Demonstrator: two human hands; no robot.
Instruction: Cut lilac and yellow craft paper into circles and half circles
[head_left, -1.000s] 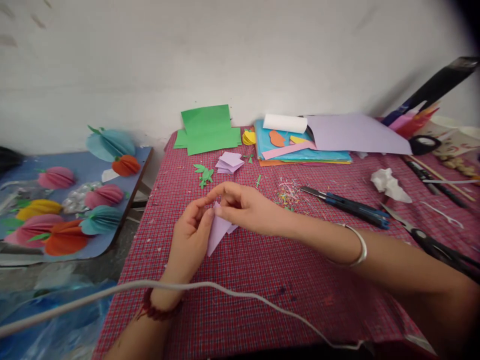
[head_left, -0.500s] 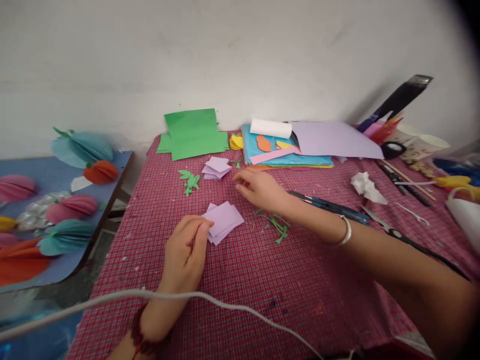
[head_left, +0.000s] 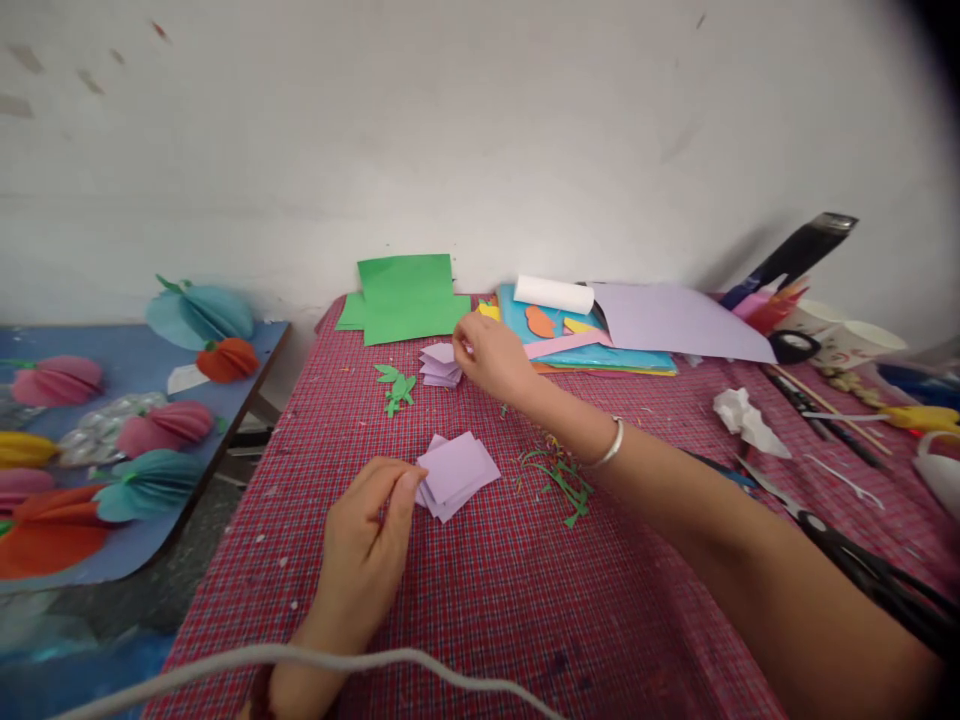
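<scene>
Two lavender piles: left hand (head_left: 367,535) at the flat paper squares (head_left: 456,470), right hand (head_left: 495,355) at the folded papers (head_left: 439,365)

The flat paper squares lie in a loosely fanned stack midway up the red checked tabletop (head_left: 487,610). At the stack's left corner, the thumb and forefinger of the left hand come close together; whether that grip pinches a sheet, I cannot tell. Farther back, the right hand, with a silver bangle (head_left: 611,443) at its wrist, has its fingers curled at the right edge of the folded papers. Its fingertips are partly hidden, so I cannot tell whether its grip is spread or pinching.

Green leaf cutouts (head_left: 397,388) lie just left of the folded papers, with green sheets (head_left: 409,300) behind them by the wall. Green paper scraps (head_left: 566,485) are scattered right of the flat stack. Beyond the right hand, a white roll (head_left: 553,295) and an orange cutout (head_left: 538,322) rest on a blue packet (head_left: 637,357). Black-handled scissors (head_left: 862,575) lie at the right, near crumpled white paper (head_left: 750,422). A white cord (head_left: 405,658) crosses the foreground.
</scene>
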